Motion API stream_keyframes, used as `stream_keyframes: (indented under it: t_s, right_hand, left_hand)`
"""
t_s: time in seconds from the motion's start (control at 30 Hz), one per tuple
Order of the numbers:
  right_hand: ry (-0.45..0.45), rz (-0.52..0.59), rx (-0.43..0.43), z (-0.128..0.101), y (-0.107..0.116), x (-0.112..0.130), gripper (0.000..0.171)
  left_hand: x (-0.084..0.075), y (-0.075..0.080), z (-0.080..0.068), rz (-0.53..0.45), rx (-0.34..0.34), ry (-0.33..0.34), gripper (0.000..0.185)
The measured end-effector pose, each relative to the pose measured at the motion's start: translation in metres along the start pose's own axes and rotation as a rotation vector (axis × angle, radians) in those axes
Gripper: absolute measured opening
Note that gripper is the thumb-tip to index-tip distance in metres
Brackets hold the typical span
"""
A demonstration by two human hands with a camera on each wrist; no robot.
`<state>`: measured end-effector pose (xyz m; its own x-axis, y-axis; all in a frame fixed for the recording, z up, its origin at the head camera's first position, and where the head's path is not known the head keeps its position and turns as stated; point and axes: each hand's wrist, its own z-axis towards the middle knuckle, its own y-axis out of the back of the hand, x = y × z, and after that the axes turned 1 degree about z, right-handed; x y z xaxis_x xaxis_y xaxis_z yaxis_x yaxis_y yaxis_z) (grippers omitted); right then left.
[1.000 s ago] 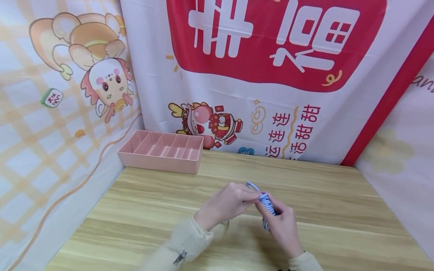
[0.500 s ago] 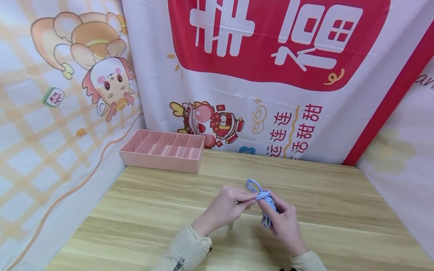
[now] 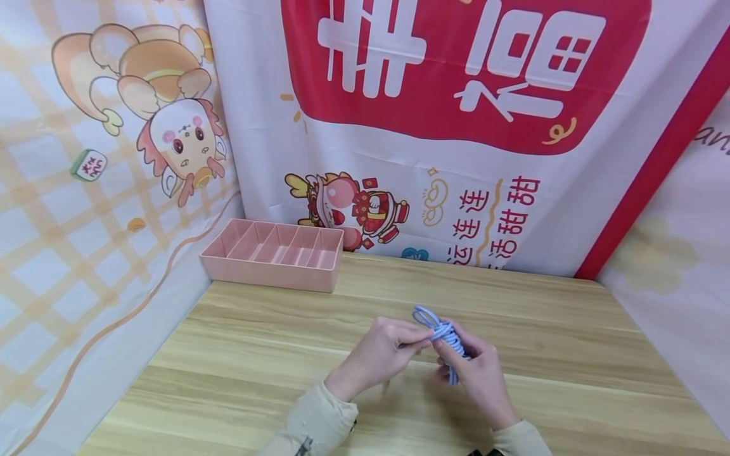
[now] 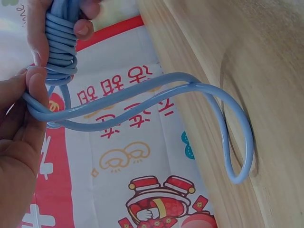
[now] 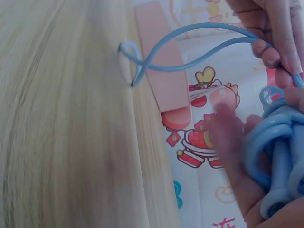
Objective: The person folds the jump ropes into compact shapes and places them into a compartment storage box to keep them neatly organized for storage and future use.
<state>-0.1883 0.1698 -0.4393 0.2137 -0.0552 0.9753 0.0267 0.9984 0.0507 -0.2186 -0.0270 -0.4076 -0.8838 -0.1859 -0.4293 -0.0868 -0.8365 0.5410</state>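
Hands meet above the wooden tabletop [image 3: 239, 329], well apart from the pink plastic divider tray [image 3: 272, 254]: right hand [image 3: 479, 373] grips the coiled light-blue cable [image 3: 447, 335], left hand [image 3: 382, 351] fingers [image 4: 35, 83] pinch its loose loop.

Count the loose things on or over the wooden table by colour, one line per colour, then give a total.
Blue: 1, the coiled cable, held by the left hand and right hand.
Pink: 1, the divided organizer tray.
Total: 2
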Motion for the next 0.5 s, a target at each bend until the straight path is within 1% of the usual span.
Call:
stream_keyframes:
  t_s: [0.03, 0.13, 0.27, 0.37, 0.43, 0.5]
  right_hand:
    - [-0.011, 0.020, 0.002, -0.0003, 0.0001, 0.0000, 0.045]
    - [-0.020, 0.013, -0.006, -0.0003, 0.0009, 0.0003, 0.045]
    - [-0.032, 0.038, 0.009, -0.0001, 0.0029, 0.0017, 0.047]
    - [-0.046, 0.065, 0.024, -0.0006, 0.0049, 0.0029, 0.050]
    - [-0.053, 0.094, 0.033, -0.0013, 0.0057, 0.0035, 0.049]
    - [-0.059, 0.137, 0.044, -0.0022, 0.0059, 0.0038, 0.048]
  left_hand:
    - [-0.0001, 0.0000, 0.0000, -0.011, 0.002, 0.009, 0.025]
    - [-0.0001, 0.0002, -0.0001, -0.060, 0.011, 0.050, 0.025]
    - [0.0002, 0.0023, -0.0015, -0.171, 0.034, 0.159, 0.024]
    - [0.0012, 0.0030, -0.0033, -0.238, 0.037, 0.240, 0.023]
    - [0.0017, 0.0023, -0.0041, -0.267, 0.037, 0.258, 0.023]
    - [0.0014, 0.0012, -0.0043, -0.288, 0.033, 0.259, 0.023]
